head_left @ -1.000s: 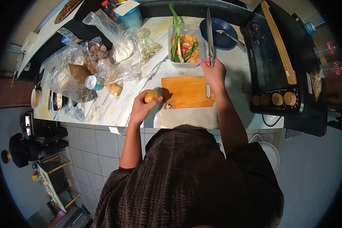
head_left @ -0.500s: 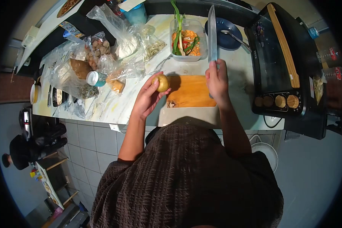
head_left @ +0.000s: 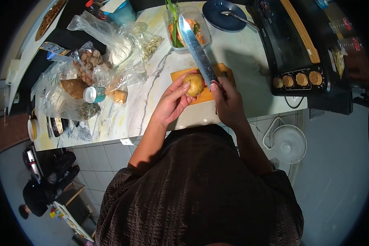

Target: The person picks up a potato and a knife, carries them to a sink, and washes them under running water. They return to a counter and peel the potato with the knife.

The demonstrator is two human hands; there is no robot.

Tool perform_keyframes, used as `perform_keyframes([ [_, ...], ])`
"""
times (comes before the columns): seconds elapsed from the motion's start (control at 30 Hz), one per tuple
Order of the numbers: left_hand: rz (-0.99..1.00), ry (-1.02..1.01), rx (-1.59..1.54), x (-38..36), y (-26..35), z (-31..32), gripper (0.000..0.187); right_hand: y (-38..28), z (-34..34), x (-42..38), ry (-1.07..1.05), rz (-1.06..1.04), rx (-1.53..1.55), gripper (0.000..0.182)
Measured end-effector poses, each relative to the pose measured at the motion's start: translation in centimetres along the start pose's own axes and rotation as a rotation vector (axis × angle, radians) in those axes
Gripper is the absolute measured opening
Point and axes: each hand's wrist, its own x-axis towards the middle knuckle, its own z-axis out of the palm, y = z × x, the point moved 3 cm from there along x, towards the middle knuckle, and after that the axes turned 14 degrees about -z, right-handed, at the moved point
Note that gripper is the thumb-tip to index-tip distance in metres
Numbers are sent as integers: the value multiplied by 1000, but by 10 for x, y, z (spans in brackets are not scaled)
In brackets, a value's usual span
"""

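Observation:
My left hand [head_left: 172,101] is closed round a yellow-brown potato [head_left: 194,85], thumb on its near side. In my right hand [head_left: 228,103] is the handle of a large kitchen knife [head_left: 197,51], its wide blade pointing up and away to the left. The lower blade is right beside the potato, overlapping its edge in this view. Beneath both hands lies a wooden cutting board [head_left: 207,97], partly hidden by them. Behind the blade stands a clear plastic container [head_left: 208,41] with orange food and green leafy stalks.
A dark blue plate [head_left: 217,18] with a spoon [head_left: 235,17] sits at the back. On the right stands a black toaster oven [head_left: 291,53]. Plastic bags [head_left: 61,102] of food and a white-lidded jar [head_left: 93,94] crowd the left. A person [head_left: 41,192] is at the lower left.
The knife has swung from upright to a leftward tilt and come down beside the potato. Both hands have drawn closer together over the board, and the view has shifted.

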Motion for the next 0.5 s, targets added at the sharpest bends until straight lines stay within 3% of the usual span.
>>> perform_keyframes([
  [0.2, -24, 113, 52, 6, -16, -10, 41, 2, -3, -16, -26, 180, -74, 22],
  [0.43, -8, 210, 138, 15, -19, 4, 34, -4, -22, -5, -27, 33, -78, 23],
  [0.5, 9, 236, 130, 15, -20, 11, 33, -8, -28, 0, -107, 147, 7, 22],
])
